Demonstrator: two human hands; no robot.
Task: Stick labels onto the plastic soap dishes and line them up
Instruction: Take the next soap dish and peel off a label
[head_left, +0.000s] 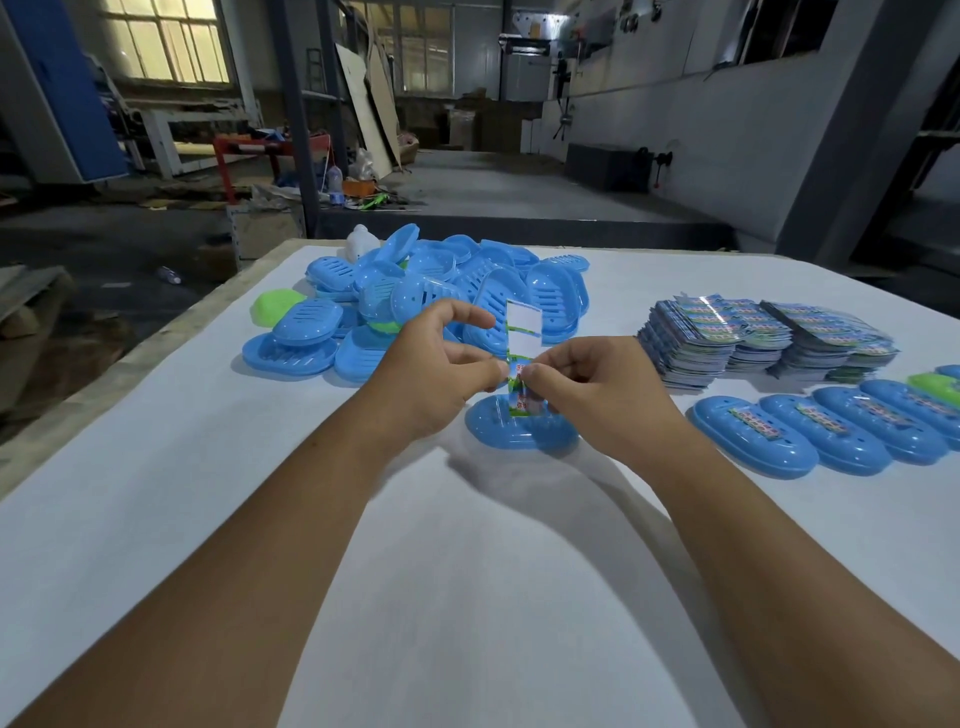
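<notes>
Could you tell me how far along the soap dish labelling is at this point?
Done: a row of labelled dishes at the right. In hand: left hand and right hand peel a label over one blue dish. Left: the unlabelled pile and label stacks.

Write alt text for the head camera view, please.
Two hands, left hand and right hand, peel a label above a blue soap dish on a white table. Unlabelled dishes lie piled behind; labelled ones line up right.
</notes>
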